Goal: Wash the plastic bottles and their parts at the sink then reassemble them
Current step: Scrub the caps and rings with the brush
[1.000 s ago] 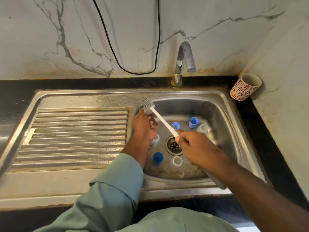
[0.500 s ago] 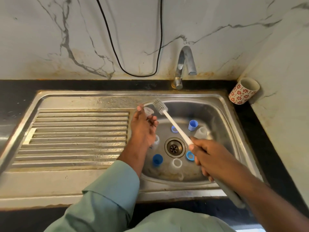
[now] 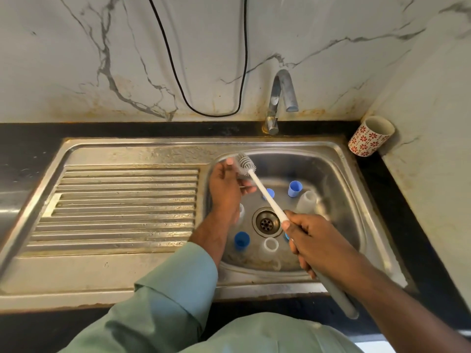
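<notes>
Partly blurred, left hand [image 3: 226, 184] hides something

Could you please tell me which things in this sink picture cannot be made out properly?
Head view only:
- Whatever the left hand holds: hidden by its own fingers and the brush head; blurred.
- The part beside the left wrist: mostly covered by the wrist.
- The blue part by the drain: nearly all behind the right hand.
- The blue cap behind the brush handle: crossed by it.
- Whether the tap runs: no water visible.

bare drainboard [image 3: 122, 200] left, basin [image 3: 339, 225] crowded with caps [image 3: 241, 240], bottles [image 3: 306, 202]
</notes>
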A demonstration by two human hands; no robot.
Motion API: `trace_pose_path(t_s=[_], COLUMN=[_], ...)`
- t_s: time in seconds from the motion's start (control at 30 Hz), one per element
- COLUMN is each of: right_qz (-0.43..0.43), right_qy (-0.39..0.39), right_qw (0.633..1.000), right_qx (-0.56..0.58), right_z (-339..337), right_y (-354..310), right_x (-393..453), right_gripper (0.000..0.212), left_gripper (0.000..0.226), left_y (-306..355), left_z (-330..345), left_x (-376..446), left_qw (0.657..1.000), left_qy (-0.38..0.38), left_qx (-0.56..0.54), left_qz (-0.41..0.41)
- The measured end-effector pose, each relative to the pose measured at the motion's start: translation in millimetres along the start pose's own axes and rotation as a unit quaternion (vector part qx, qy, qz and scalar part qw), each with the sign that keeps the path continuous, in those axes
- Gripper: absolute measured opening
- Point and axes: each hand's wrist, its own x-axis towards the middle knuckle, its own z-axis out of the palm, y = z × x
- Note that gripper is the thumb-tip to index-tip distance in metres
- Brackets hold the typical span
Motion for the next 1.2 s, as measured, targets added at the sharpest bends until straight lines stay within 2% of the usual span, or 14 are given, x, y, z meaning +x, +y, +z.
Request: trace_pose_path(t_s=[0.07,0.17,0.23,0.3,0.33,0.47,0.53,0.6,0.63,0.77,0.97,1.1,1.2], right_qz=[0.008,-0.008,-0.008,-0.001,0.004,-0.005,-0.004,0.003,0.007,-0.026,-0.057,-0.047,-0.062], right_qy=[0.015,-0.004,-0.012,0.006,0.015,0.002,-0.012,0.007,0.015,0.027,0.045,0.026,0.022], right_qw=[1.0,1.0,1.0,1.0,1.0,1.0,1.0,1.0,1.0,0.998,0.99,0.991,0.985], right_qx=[0.017,0.004,-0.002,-0.005,-0.005,-0.022,-0.028,-0.02,-0.011,-0.056,-0.118,-0.121,-0.161], right_z=[-0.4,-3.8,-5.2,-6.2,-6.7,-7.9,-6.5,-5.1,-5.7,-14.0,-6.2,-14.7,-7.1], right_y=[-3.5,-1.1,1.6,1.3,0.7,8.7,11.2,7.1,5.1,11.6,-2.8,9.5,4.8], right_x=[6.3,0.0,-8.3,-1.9,2.6,0.9,-0.6,9.2,12.9,0.6,14.9,-7.2,-2.8], right_gripper=[0.026,0.022,0.023,0.025,0.024,0.02,0.023,0.023,0.022,0.018,0.027,0.025,0.026], left_gripper=[0.032,0.03,0.03,0.031,0.032,0.026,0.028,0.03,0.03,0.023,0.037,0.033,0.038], left_y=[-2.3,4.2,8.8,5.7,3.9,3.1,0.9,-4.0,-5.8,3.3,-5.1,-1.4,-1.3], left_z=[6.9,2.5,-1.7,0.3,2.4,-10.1,-14.3,-5.8,-1.9,-7.7,-3.0,-16.8,-11.6], left_x=[-5.4,4.4,11.6,6.9,3.4,14.9,15.6,3.0,-2.1,11.5,-4.4,4.3,-1.9], left_qw=[0.999,0.999,0.999,0.997,0.996,0.999,1.0,0.994,0.993,0.998,0.995,0.995,0.998], left_qy=[-0.019,0.05,0.02,-0.042,-0.049,0.028,-0.011,-0.077,-0.083,0.037,-0.065,0.004,-0.06], left_qx=[0.029,0.004,0.016,0.061,0.069,-0.002,0.02,0.074,0.08,0.009,-0.013,-0.069,0.027], left_qz=[0.005,0.014,0.02,0.015,0.007,-0.02,-0.014,-0.013,-0.013,-0.041,-0.079,-0.071,-0.004])
